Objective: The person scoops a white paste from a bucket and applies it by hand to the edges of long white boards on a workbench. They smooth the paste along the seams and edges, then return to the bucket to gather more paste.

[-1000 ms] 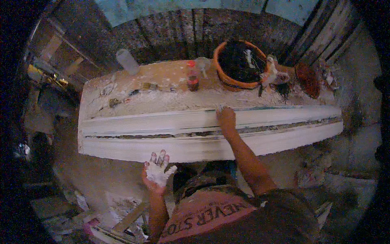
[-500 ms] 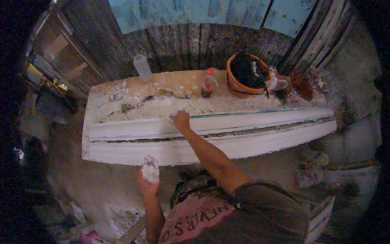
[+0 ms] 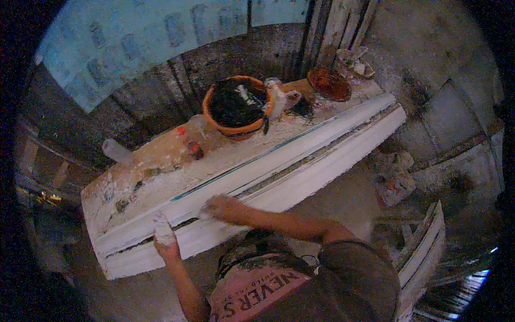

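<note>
Two long white plaster mouldings lie side by side along the near edge of the table: the far moulding and the near moulding, with a rough dark gap between them. My left hand is palm up over the left part of the mouldings, fingers stretched out. White plaster rests in its palm. My right hand is over the near moulding, close to the gap, with its forearm coming in from the right. Motion smears its fingers, so what it holds is hidden.
White powder and scraps cover the tabletop. Along the far side stand a translucent plastic container, a bottle with red liquid, an orange bucket of dark material and a reddish-brown basket. White boards lean at the lower right.
My view has swung toward the right, so the table now slants. My right hand has moved from the far moulding's outer edge to the near moulding. The left hand with plaster is now over the mouldings.
</note>
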The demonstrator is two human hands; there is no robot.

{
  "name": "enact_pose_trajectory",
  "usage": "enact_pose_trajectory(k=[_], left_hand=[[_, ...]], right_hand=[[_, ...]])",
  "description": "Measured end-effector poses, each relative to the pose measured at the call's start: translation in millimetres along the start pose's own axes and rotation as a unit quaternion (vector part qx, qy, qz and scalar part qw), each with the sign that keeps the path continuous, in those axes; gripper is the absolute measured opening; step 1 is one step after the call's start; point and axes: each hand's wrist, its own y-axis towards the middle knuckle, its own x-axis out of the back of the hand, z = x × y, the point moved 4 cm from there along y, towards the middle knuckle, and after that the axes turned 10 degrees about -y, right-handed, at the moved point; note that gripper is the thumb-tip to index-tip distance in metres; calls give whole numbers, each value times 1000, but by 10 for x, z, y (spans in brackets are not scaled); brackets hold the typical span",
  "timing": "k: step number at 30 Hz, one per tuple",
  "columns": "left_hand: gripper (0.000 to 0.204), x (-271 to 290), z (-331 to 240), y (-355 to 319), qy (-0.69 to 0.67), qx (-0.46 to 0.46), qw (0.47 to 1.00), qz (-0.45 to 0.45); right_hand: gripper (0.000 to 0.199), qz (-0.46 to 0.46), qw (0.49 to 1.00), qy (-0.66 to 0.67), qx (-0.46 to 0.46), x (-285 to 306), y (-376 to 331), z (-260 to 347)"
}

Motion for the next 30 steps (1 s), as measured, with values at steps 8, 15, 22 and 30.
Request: enact_pose_trajectory(k=[8,15,22,30], left_hand=[[43,-710,-314,-325,-148,-129,977,-79],[43,-411,-524,-1004,-310,-158,935,-62],[44,-292,-656,-1468,-373,-208,903,-48],[45,617,-1104,-1887,-428,-215,877,-46]], right_hand=[[34,-137,877,-289,-359,632,-3249,-5002],[20,7,784,-314,-535,1002,-3683,-5635],[18,-94,871,-365,-315,497,-2074,-3560],[14,7,911,-233,-340,-587,-149,-1943]])
